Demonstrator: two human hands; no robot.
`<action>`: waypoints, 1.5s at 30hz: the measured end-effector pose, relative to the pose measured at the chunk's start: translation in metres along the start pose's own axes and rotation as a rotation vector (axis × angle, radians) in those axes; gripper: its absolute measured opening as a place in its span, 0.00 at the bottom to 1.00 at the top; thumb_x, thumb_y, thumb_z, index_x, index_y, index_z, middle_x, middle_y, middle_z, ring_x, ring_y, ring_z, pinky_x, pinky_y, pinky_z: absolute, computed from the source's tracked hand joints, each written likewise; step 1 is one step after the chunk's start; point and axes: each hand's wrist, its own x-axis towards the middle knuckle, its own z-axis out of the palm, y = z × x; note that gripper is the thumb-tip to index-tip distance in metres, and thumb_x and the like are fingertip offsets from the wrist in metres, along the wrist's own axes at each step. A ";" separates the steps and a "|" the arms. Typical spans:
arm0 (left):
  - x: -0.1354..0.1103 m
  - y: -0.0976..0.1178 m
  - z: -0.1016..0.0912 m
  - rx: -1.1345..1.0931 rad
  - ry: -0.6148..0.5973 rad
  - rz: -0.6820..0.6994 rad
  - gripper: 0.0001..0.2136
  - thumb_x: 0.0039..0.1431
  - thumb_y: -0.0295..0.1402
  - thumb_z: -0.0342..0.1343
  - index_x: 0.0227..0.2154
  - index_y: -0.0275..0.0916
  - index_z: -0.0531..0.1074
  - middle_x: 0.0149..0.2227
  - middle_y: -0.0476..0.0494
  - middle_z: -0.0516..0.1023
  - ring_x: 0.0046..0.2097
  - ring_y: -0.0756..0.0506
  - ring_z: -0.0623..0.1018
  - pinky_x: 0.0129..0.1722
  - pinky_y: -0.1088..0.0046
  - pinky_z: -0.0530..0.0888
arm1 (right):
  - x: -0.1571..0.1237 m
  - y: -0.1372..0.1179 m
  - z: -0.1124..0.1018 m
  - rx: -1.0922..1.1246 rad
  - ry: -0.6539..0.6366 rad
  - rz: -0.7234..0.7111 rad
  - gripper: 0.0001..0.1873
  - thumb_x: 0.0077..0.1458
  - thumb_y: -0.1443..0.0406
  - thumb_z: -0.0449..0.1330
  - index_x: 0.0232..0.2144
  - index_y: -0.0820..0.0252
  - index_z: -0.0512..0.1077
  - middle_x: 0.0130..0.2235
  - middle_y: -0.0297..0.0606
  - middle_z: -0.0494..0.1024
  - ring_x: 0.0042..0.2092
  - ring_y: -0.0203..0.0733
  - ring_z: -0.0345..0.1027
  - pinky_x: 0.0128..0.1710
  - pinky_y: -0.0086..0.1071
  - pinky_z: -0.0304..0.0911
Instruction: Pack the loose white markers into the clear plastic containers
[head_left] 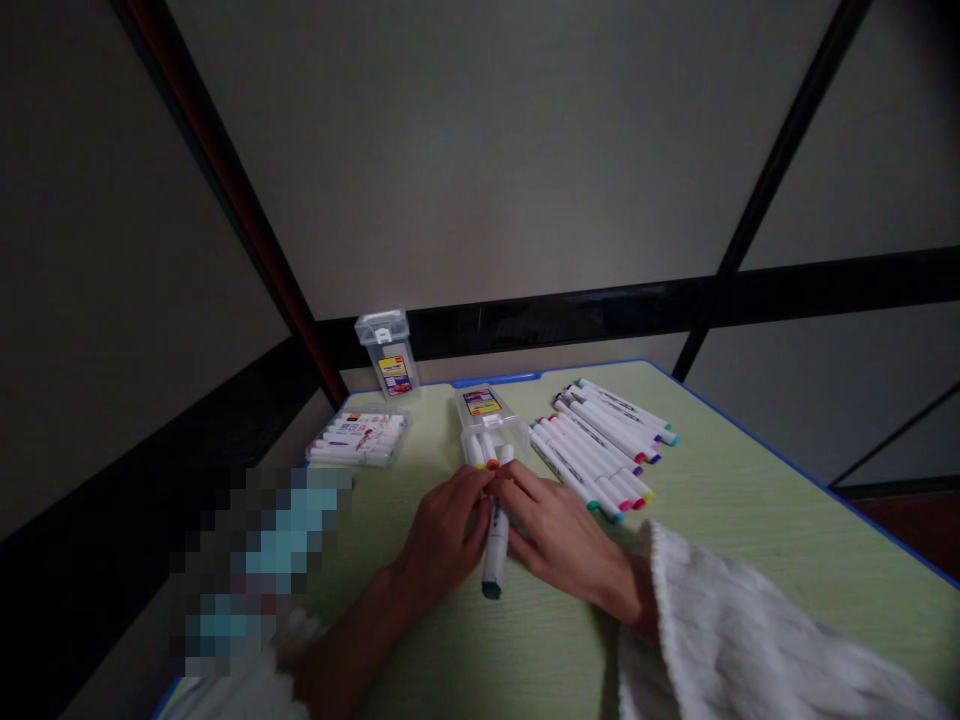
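Observation:
A white marker with a dark teal end lies between my hands, pointing toward me. My left hand is closed against its left side, and the fingertips meet those of my right hand. From the right, my right hand is closed on the same marker. Just beyond the fingers lies a clear plastic case on its side, its opening facing me. Inside it are a few white markers with yellow and orange ends. My fingers partly hide the case's mouth and the marker's far end.
Rows of white markers with coloured ends lie right of the case. An upright clear case stands at the back left, with a flat pack of markers before it. The green table meets a wall behind. A blurred patch covers the left edge.

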 end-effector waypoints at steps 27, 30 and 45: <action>0.001 -0.001 0.001 0.001 -0.056 -0.047 0.08 0.55 0.24 0.43 0.38 0.36 0.63 0.31 0.44 0.71 0.33 0.48 0.73 0.33 0.74 0.71 | 0.001 0.001 -0.001 -0.056 -0.037 0.014 0.12 0.49 0.73 0.50 0.39 0.61 0.60 0.39 0.40 0.63 0.36 0.40 0.62 0.35 0.33 0.61; 0.001 -0.001 0.001 0.000 -0.055 -0.038 0.09 0.55 0.24 0.43 0.38 0.36 0.64 0.31 0.45 0.71 0.33 0.49 0.72 0.32 0.75 0.71 | 0.001 0.000 0.000 -0.058 -0.036 0.014 0.12 0.49 0.73 0.50 0.39 0.61 0.60 0.39 0.39 0.63 0.36 0.40 0.62 0.35 0.33 0.61; 0.001 -0.003 0.001 -0.001 -0.093 -0.052 0.09 0.56 0.24 0.43 0.40 0.35 0.63 0.32 0.43 0.72 0.33 0.48 0.73 0.32 0.74 0.71 | 0.001 0.000 -0.001 -0.082 -0.043 0.008 0.11 0.50 0.73 0.50 0.38 0.62 0.60 0.39 0.40 0.63 0.35 0.40 0.62 0.34 0.33 0.62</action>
